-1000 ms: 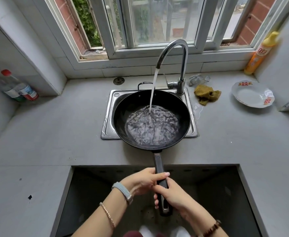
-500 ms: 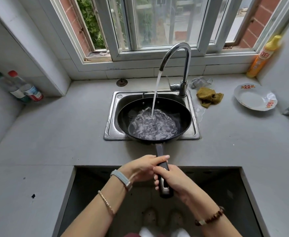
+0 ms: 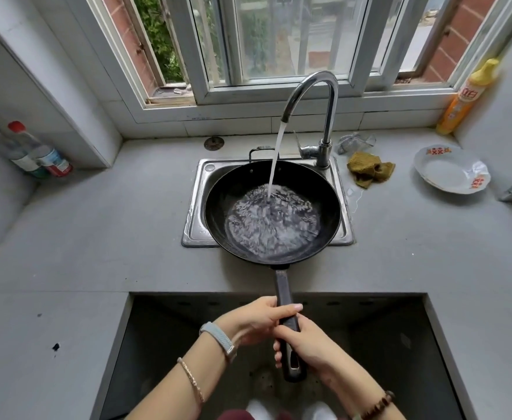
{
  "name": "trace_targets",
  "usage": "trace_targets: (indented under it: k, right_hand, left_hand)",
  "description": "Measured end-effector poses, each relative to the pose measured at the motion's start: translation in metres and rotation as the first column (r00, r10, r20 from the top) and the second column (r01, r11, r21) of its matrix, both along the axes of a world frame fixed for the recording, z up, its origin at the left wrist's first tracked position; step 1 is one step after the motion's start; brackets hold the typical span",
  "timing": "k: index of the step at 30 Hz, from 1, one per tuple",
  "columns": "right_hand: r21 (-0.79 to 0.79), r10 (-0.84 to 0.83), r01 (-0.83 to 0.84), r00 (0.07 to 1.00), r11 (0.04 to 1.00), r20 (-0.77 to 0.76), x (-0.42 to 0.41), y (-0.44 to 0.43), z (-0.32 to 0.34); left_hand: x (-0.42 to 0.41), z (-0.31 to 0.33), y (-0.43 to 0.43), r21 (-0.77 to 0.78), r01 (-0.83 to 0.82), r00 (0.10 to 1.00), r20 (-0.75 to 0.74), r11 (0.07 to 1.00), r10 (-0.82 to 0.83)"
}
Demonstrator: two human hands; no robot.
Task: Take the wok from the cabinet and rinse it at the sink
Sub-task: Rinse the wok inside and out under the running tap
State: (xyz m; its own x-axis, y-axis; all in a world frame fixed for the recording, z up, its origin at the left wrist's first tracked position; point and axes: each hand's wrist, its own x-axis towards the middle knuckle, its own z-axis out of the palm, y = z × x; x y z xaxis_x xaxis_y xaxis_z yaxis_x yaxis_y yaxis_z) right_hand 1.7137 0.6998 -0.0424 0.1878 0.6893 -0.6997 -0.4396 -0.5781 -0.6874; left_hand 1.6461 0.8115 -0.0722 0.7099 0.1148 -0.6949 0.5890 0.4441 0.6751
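Levelled, one wok [image 3: 326, 204] held by left hand [image 3: 256, 319] and right hand [image 3: 312, 345].

1. The wok [image 3: 216, 204] is black all over, and the tip of its handle is silvery.
2. The sink [image 3: 194, 221] and the faucet [image 3: 331, 95] are shiny silver steel.
3. The desk [image 3: 97, 231] is plain pale grey.
4. The cloth [image 3: 367, 171] is olive-yellow.
5. The plate [image 3: 444, 175] is white with red and orange marks on its rim.
6. The squeeze bottle [image 3: 461, 107] is orange with a yellow cap and a white label with red letters.
7. One clear bottle [image 3: 41, 153] has a red cap.
8. The wristband [image 3: 218, 334] is pale grey-blue, the bangle [image 3: 192, 380] is gold, and the bead bracelet [image 3: 379, 404] is brown.
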Motion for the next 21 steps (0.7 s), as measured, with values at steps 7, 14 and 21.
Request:
trace_targets:
  k: [7, 14, 21]
  right_hand:
    - [0.003, -0.027, 0.027, 1.000, 1.000, 0.008, 0.003, 0.004, 0.005]
    - [0.076, -0.087, 0.085, 0.996, 0.993, 0.019, 0.011, 0.027, 0.023]
    - [0.094, -0.085, 0.084, 0.996, 0.992, 0.007, 0.018, 0.032, 0.030]
  left_hand:
    - [0.005, 0.011, 0.001, -0.010, -0.043, 0.999, -0.007, 0.999, 0.043]
    - [0.016, 0.039, 0.019, -0.050, -0.054, 0.997, 0.053, 0.997, 0.057]
    - [0.022, 0.041, 0.025, -0.045, -0.022, 0.998, 0.057, 0.999, 0.025]
